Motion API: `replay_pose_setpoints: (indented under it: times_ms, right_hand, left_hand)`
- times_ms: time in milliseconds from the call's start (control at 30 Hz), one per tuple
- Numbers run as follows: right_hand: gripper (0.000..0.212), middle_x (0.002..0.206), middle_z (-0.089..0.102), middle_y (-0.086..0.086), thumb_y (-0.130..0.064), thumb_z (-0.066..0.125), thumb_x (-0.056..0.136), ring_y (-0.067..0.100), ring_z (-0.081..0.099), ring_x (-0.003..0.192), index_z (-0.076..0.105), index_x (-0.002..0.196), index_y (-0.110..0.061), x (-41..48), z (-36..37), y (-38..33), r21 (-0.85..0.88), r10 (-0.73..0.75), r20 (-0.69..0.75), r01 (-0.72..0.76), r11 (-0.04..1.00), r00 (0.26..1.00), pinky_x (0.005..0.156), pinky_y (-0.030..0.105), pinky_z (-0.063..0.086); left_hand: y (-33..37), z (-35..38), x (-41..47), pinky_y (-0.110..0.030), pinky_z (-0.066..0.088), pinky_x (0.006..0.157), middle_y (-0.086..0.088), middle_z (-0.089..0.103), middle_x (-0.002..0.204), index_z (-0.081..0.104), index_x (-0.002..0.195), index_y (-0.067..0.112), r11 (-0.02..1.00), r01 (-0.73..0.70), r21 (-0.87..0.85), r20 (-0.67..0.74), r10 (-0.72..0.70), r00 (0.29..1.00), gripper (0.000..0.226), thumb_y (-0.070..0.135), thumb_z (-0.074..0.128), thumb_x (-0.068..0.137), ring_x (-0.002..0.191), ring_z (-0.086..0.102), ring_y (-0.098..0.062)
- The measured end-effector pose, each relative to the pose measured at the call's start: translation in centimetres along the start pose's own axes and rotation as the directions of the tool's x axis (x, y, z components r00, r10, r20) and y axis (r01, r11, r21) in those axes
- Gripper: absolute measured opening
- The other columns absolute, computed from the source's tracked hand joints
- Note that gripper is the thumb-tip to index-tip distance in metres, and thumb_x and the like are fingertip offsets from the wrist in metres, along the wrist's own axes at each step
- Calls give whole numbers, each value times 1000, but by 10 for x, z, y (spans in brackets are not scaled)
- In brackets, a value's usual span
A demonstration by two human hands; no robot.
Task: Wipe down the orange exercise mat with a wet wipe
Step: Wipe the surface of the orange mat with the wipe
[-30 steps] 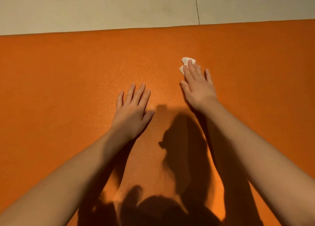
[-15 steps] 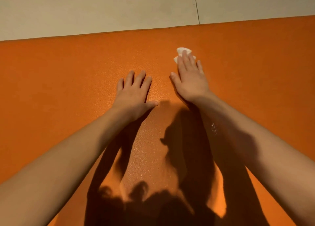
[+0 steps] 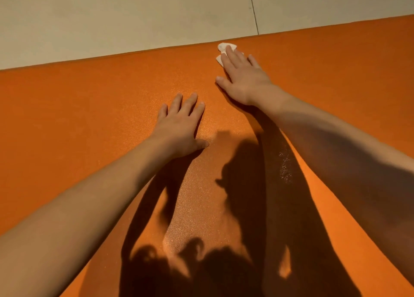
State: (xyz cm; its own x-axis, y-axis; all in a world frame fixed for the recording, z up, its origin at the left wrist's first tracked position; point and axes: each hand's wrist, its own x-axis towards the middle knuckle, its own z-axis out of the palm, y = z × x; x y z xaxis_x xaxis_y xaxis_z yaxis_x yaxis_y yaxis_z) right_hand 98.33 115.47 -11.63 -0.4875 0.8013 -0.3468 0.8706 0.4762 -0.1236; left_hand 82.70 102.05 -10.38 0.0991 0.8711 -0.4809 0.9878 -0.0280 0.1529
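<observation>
The orange exercise mat [image 3: 78, 122] fills most of the view, its far edge running across the upper part. My right hand [image 3: 244, 79] lies flat with straight fingers pressing a small white wet wipe [image 3: 224, 48] against the mat just short of that far edge; most of the wipe is hidden under the fingers. My left hand [image 3: 181, 126] rests flat on the mat, fingers straight, nearer to me and left of the right hand, holding nothing. A damp glistening streak [image 3: 284, 167] shows on the mat under my right forearm.
Pale tiled floor [image 3: 112, 21] lies beyond the mat's far edge, with a dark grout line [image 3: 254, 8] running away. Dark shadows of my arms and head cover the near middle of the mat.
My right hand has slid the wipe forward across the mat up to its far edge. My left hand has moved a little forward too, still flat.
</observation>
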Motion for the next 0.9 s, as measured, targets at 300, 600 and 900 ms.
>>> replay_pose_setpoints:
  times_ms: [300, 600, 900]
  right_hand:
    - [73, 163, -13, 8, -55, 19, 102, 23, -9, 150, -4, 156, -10, 7, -11, 15, -6, 137, 43, -137, 991, 990, 121, 42, -5]
    - [75, 163, -11, 9, -56, 19, 101, 23, -9, 151, -2, 156, -9, -12, 1, 25, 37, 144, -17, -144, 989, 989, 121, 42, -5]
    - [72, 163, -9, 10, -52, 21, 102, 23, -9, 150, 0, 156, -9, -48, 24, 33, 94, 159, -87, -151, 984, 983, 121, 41, -7]
  left_hand:
    - [20, -1, -1, -63, 1, 117, -10, -20, 162, -5, 156, 26, 998, 54, 20, 72, -55, 996, 111, 65, 65, 79, 146, -20, -40]
    - [43, 4, -5, -64, 7, 116, -2, -24, 161, -8, 156, 19, 998, 40, 45, 90, -44, 995, 112, 66, 61, 81, 146, -19, -42]
    - [43, 7, -3, -65, 5, 116, -1, -23, 161, -7, 156, 19, 999, 48, 8, 74, -48, 996, 112, 62, 64, 80, 146, -19, -41]
